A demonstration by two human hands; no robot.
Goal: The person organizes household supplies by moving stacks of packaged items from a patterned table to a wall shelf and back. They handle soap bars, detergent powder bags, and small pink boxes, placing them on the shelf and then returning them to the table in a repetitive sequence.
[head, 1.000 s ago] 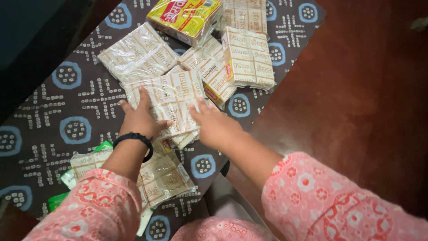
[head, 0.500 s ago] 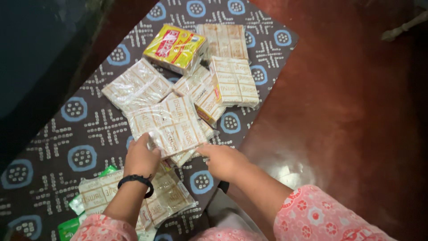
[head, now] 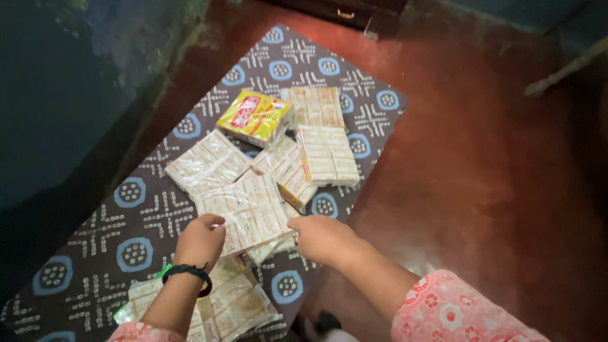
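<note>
Head view: a dark patterned mat (head: 136, 218) with blue rings and white crosses is spread on a glossy red floor (head: 481, 171), and a cluster of clear-wrapped packs is seen lying across its middle. The left hand (head: 201, 239) is curled, fingers tucked under, and is pressed against the near left edge of the nearest cream pack (head: 248, 212); whether the wrapper is actually pinched cannot be told. A black band (head: 188, 273) is worn at that wrist. The right hand (head: 323, 237) is loosely closed as well, knuckles up, and is set at the same pack's near right corner, close to the mat's right edge; a firm grip cannot be confirmed from here. The pack is held between the two hands and lies flat, tilted on the mat, over another pack beneath it.

Farther along the mat, a second cream pack (head: 206, 163) is laid toward the left edge, just beside the one being handled. A third (head: 327, 155) is placed toward the right edge, with a narrower one (head: 285, 174) partly tucked under it. At the far end of the cluster a yellow and red pack (head: 254, 117) is propped on the others, and a brownish pack (head: 315, 106) lies flat just beside it. Close to the near end of the mat, under the left forearm, more cream packs (head: 237, 304) are heaped, with a bit of green wrapper (head: 163, 273) showing at their edge. Pink flowered sleeves (head: 456, 310) are seen at the bottom.
</note>
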